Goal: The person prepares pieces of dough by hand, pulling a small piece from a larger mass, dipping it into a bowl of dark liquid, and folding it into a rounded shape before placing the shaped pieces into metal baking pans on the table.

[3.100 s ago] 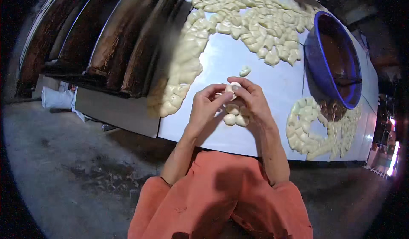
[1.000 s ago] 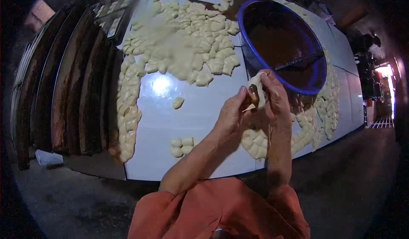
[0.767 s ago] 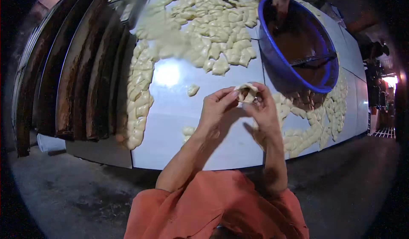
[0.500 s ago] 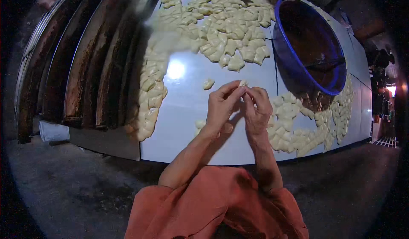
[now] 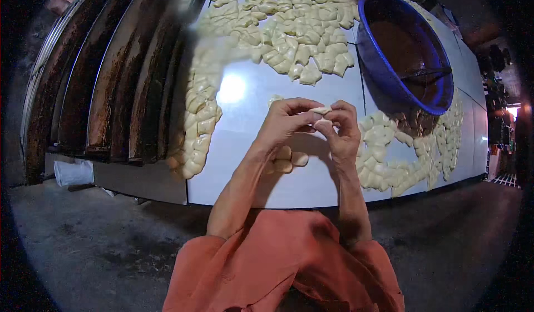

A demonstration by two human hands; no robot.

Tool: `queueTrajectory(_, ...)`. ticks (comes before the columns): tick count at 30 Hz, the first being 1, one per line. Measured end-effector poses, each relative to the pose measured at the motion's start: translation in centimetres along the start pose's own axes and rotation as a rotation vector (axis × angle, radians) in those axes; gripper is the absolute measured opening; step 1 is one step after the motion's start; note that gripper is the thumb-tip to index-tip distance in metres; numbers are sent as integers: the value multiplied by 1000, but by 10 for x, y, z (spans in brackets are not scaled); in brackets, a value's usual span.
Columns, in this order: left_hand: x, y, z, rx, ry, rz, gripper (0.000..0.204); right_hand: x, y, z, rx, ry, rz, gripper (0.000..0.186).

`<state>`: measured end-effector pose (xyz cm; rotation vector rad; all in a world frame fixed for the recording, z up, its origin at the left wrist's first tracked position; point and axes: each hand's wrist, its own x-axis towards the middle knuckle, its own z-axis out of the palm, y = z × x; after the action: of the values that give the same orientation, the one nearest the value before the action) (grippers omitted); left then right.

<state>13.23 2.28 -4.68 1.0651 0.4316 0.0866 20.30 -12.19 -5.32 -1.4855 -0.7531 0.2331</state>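
A small flattened piece of pale dough (image 5: 322, 110) is pinched between the fingertips of both my hands above the white table (image 5: 300, 187). My left hand (image 5: 285, 124) grips it from the left, thumb and fingers pressed together. From the right, my right hand (image 5: 344, 129) closes on the same piece, its fingers curled over the top. Beside my left wrist lie a few loose dough pieces (image 5: 282, 161). Another dough piece (image 5: 275, 99) shows just beyond my left hand, partly covered by it. Whether anything is inside the held dough I cannot make out.
Many shaped dough pieces (image 5: 303, 31) cover the table's far side, with more dough pieces (image 5: 384, 156) at the right. A tilted blue basin (image 5: 364, 50) holds brown filling (image 5: 397, 39) and a dark utensil (image 5: 425, 74). Dark, worn trays (image 5: 108, 89) stand in a row at the left.
The pinched dough shows wider and flatter between my fingertips, and my right fingers have curled over it. My hands sit slightly higher in the picture. The loose dough by my left wrist is more visible.
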Motion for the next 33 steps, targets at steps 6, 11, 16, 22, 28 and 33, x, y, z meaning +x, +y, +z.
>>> queueTrajectory(6, -11, -6, 2, 107, -101, 3, 32, -9, 25, 13, -19, 234, -63, 21)
queueTrajectory(11, -31, -9, 2, 188, -68, -29, 33, -9, 18, 11, -283, 212, -88, 18)
queueTrajectory(16, -30, -20, -11, 116, 45, 43, 32, -17, -15, 12, -322, 9, 3, 26)
queueTrajectory(22, -52, -11, -20, 587, 87, 55, 59, -29, -17, -11, -479, -325, 82, 28)
queueTrajectory(28, -80, -27, -41, 1286, -128, 341, 72, -36, -7, -18, -448, -503, 374, 37)
queueTrajectory(33, -72, -49, -36, 1362, -99, 404, 55, -39, -5, -11, -735, -574, -117, 56)
